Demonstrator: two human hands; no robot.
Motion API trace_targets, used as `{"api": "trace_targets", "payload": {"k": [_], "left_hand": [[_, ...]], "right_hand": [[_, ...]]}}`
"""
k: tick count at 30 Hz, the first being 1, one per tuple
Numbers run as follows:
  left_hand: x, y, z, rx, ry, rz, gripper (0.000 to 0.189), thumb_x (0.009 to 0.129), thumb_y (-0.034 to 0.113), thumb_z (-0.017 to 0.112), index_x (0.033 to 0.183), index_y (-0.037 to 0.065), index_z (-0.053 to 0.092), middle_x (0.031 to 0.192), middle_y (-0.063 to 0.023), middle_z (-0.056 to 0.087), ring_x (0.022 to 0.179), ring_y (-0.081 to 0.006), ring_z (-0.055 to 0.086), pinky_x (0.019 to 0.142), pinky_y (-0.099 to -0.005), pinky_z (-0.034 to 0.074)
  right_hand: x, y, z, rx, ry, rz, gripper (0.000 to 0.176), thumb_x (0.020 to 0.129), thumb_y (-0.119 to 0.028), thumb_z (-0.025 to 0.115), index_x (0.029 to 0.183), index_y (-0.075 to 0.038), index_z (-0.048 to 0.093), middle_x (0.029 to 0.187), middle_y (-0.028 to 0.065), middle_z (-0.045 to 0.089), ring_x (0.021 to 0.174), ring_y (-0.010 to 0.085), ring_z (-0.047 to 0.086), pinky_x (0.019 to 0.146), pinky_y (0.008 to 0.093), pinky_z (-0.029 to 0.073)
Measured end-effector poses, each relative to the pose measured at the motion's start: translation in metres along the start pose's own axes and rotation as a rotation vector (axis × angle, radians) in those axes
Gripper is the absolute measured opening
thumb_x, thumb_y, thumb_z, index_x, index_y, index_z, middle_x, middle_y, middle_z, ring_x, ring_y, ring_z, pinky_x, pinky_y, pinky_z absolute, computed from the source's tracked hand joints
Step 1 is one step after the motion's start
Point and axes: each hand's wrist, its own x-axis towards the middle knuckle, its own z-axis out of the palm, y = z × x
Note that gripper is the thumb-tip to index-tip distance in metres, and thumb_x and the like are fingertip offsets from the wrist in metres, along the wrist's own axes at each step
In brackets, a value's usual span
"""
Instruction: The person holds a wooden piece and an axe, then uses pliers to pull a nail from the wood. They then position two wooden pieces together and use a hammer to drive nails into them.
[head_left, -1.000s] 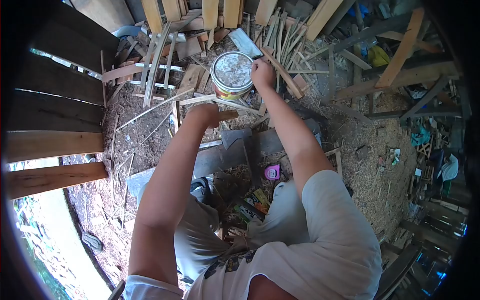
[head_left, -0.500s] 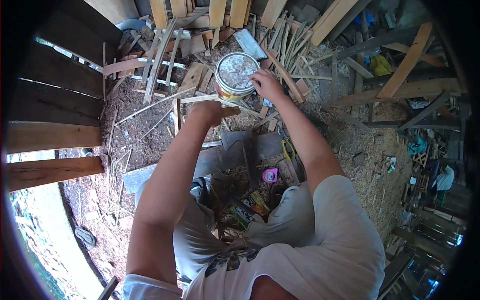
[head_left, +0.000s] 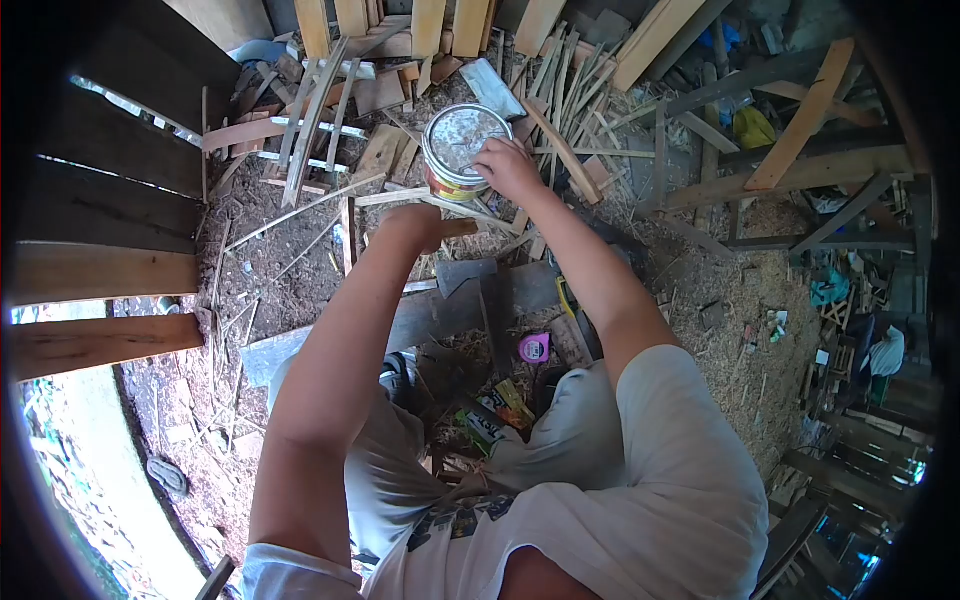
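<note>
We judge the work to be at the tin (head_left: 458,150), standing on the ground among wood strips (head_left: 575,90). Our right hand (head_left: 508,166) lies on its lid edge, fingers curled; whether they pinch anything we cannot tell. Our left hand (head_left: 412,226) is closed round a handle (head_left: 458,229). Prising the lid would want the tin steadied. The fist hides most of the handle.
</note>
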Motion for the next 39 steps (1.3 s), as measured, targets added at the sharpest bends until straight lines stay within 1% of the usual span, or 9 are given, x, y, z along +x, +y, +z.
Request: {"api": "trace_targets", "payload": {"k": [9, 19, 21, 25, 27, 29, 33, 35, 39], "left_hand": [[0.000, -0.007, 0.004, 0.011, 0.023, 0.026, 0.037, 0.081, 0.014, 0.073, 0.117, 0.007, 0.074, 0.121, -0.0116, 0.074, 0.114, -0.0275, 0.072, 0.094, -0.0417, 0.056], [-0.018, -0.007, 0.002, -0.016, 0.048, 0.034, 0.036, 0.082, 0.016, 0.073, 0.115, 0.004, 0.074, 0.121, -0.0162, 0.073, 0.113, -0.0315, 0.071, 0.094, -0.0436, 0.056], [-0.018, -0.014, 0.005, -0.008, 0.127, 0.182, 0.031, 0.080, 0.013, 0.072, 0.110, 0.006, 0.072, 0.094, -0.0170, 0.076, 0.093, -0.0322, 0.074, 0.083, -0.0450, 0.058], [-0.040, -0.015, -0.003, 0.022, 0.221, 0.255, 0.035, 0.078, 0.019, 0.077, 0.110, 0.007, 0.070, 0.100, -0.0169, 0.073, 0.096, -0.0350, 0.072, 0.085, -0.0465, 0.057], [-0.051, -0.019, -0.006, 0.247, 0.306, 0.451, 0.033, 0.084, 0.023, 0.076, 0.113, 0.007, 0.070, 0.112, -0.0155, 0.070, 0.110, -0.0353, 0.066, 0.097, -0.0442, 0.054], [-0.135, 0.004, -0.041, 0.037, 0.314, 0.450, 0.036, 0.088, 0.025, 0.075, 0.117, 0.005, 0.069, 0.116, -0.0149, 0.068, 0.107, -0.0346, 0.066, 0.097, -0.0449, 0.053], [-0.190, 0.005, -0.054, 0.099, 0.395, 0.462, 0.038, 0.088, 0.022, 0.077, 0.121, 0.005, 0.067, 0.115, -0.0139, 0.066, 0.102, -0.0337, 0.067, 0.092, -0.0440, 0.055], [-0.186, -0.006, -0.043, 0.150, 0.455, 0.466, 0.038, 0.087, 0.020, 0.077, 0.121, 0.006, 0.066, 0.114, -0.0137, 0.065, 0.101, -0.0334, 0.068, 0.090, -0.0436, 0.056], [-0.100, -0.063, 0.053, -0.103, 0.751, 0.620, 0.039, 0.082, 0.016, 0.082, 0.114, 0.008, 0.060, 0.106, -0.0133, 0.067, 0.093, -0.0345, 0.069, 0.080, -0.0457, 0.057]], "right_hand": [[0.006, -0.011, 0.012, -0.183, -0.030, 0.015, 0.006, 0.087, -0.015, 0.066, 0.087, -0.014, 0.072, 0.097, 0.0045, 0.063, 0.106, 0.0257, 0.060, 0.095, 0.0419, 0.044], [0.021, -0.009, -0.009, -0.344, -0.140, 0.189, 0.019, 0.094, -0.010, 0.054, 0.110, -0.005, 0.062, 0.116, 0.0156, 0.066, 0.113, 0.0350, 0.062, 0.095, 0.0524, 0.043], [0.020, 0.002, -0.020, -0.099, 0.050, 0.236, 0.020, 0.091, -0.013, 0.060, 0.111, -0.007, 0.061, 0.111, 0.0166, 0.069, 0.111, 0.0356, 0.064, 0.098, 0.0544, 0.043], [0.017, 0.004, -0.033, 0.053, 0.131, 0.281, 0.026, 0.090, -0.010, 0.061, 0.115, -0.007, 0.062, 0.097, 0.0162, 0.070, 0.095, 0.0392, 0.067, 0.090, 0.0488, 0.049], [0.016, 0.004, -0.034, 0.069, 0.235, 0.179, 0.028, 0.090, -0.010, 0.061, 0.118, -0.012, 0.065, 0.097, 0.0164, 0.070, 0.091, 0.0389, 0.068, 0.082, 0.0456, 0.053], [0.018, -0.004, -0.046, 0.224, 0.092, 0.252, 0.027, 0.091, -0.014, 0.063, 0.117, -0.017, 0.069, 0.093, 0.0132, 0.071, 0.087, 0.0340, 0.069, 0.076, 0.0430, 0.054], [0.010, -0.029, -0.072, 0.410, 0.190, 0.124, 0.023, 0.091, -0.016, 0.068, 0.114, -0.016, 0.070, 0.084, 0.0051, 0.068, 0.078, 0.0208, 0.067, 0.071, 0.0357, 0.053], [-0.011, -0.049, -0.080, 0.470, 0.192, 0.060, 0.022, 0.092, -0.013, 0.069, 0.114, -0.012, 0.069, 0.084, 0.0030, 0.067, 0.077, 0.0151, 0.064, 0.070, 0.0321, 0.052], [-0.107, -0.104, -0.071, 0.734, 0.013, 0.304, 0.017, 0.094, -0.010, 0.070, 0.110, -0.007, 0.069, 0.086, -0.0027, 0.063, 0.079, 0.0062, 0.058, 0.071, 0.0243, 0.047]]}}
